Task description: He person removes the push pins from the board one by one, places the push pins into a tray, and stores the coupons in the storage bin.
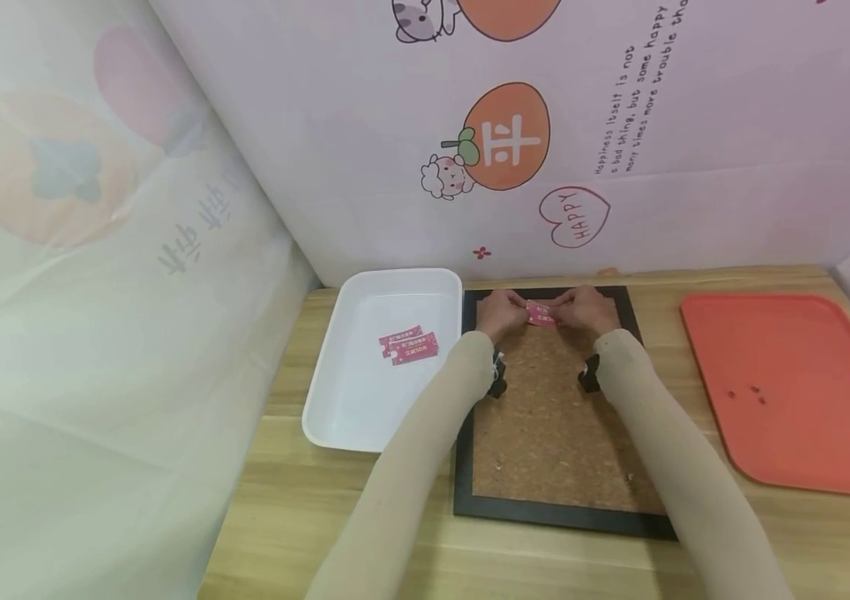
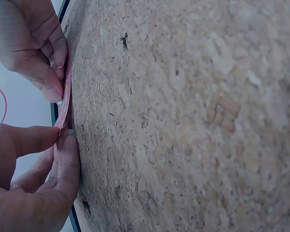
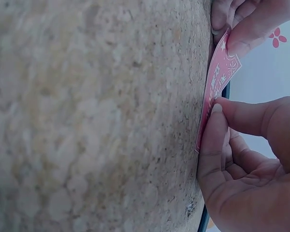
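A pink printed coupon (image 1: 542, 314) lies against the top of a black-framed cork board (image 1: 545, 417). My left hand (image 1: 502, 315) pinches one end of the coupon between thumb and fingers, as the left wrist view shows. On the other side, my right hand (image 1: 588, 310) brings thumb and index fingertip together at the coupon's face (image 3: 216, 82). A tiny pale glint at those fingertips in the left wrist view looks like a pushpin, mostly hidden. The coupon bends slightly away from the cork (image 2: 183, 116).
Left of the board stands a white tray (image 1: 357, 400) holding several similar coupons (image 1: 414, 348). An orange-red tray (image 1: 807, 375) with a few small pin-like pieces (image 1: 758, 398) lies to the right. Patterned cloth (image 1: 365, 167) hangs behind the wooden table (image 1: 305, 517).
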A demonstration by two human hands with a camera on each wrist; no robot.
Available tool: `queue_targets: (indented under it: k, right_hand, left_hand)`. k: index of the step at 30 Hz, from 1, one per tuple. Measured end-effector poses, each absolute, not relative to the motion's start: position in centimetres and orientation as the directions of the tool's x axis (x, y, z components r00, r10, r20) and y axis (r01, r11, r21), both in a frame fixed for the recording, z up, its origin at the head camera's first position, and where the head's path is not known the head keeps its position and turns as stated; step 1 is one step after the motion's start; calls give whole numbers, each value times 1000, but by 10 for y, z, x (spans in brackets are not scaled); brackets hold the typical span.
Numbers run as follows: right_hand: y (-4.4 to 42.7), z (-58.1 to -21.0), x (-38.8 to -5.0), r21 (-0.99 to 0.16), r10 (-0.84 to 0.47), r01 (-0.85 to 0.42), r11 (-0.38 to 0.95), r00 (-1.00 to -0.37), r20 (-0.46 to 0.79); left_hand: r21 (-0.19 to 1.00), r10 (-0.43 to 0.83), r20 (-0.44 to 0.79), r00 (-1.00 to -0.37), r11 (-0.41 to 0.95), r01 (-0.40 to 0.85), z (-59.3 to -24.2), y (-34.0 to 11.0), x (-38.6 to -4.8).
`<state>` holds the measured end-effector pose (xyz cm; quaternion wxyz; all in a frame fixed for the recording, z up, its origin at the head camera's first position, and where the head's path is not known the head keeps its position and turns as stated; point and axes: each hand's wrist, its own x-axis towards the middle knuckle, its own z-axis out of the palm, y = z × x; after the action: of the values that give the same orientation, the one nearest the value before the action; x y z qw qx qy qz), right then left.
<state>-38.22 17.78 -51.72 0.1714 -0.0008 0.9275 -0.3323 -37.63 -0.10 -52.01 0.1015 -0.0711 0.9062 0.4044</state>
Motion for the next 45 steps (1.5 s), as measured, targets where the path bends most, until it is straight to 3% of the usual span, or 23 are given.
queue_targets:
  k: [15,27,45]
  right_hand:
    - [174,-516,-381,-607,-76,154,780,-939,-335]
    - [179,-525,-374,-634,-64,101,767,-971,-232]
    - [179,-530,-359,-789,-38,106,605,-986,-161]
  left_hand:
    - [734,-64,-259,-964,636,-240,-523,0,-379]
    - [743,-70,-239,-969,629,-229,-520,1,-369]
    - [801,-65,-229,-971,555,-226,-520,1,-359]
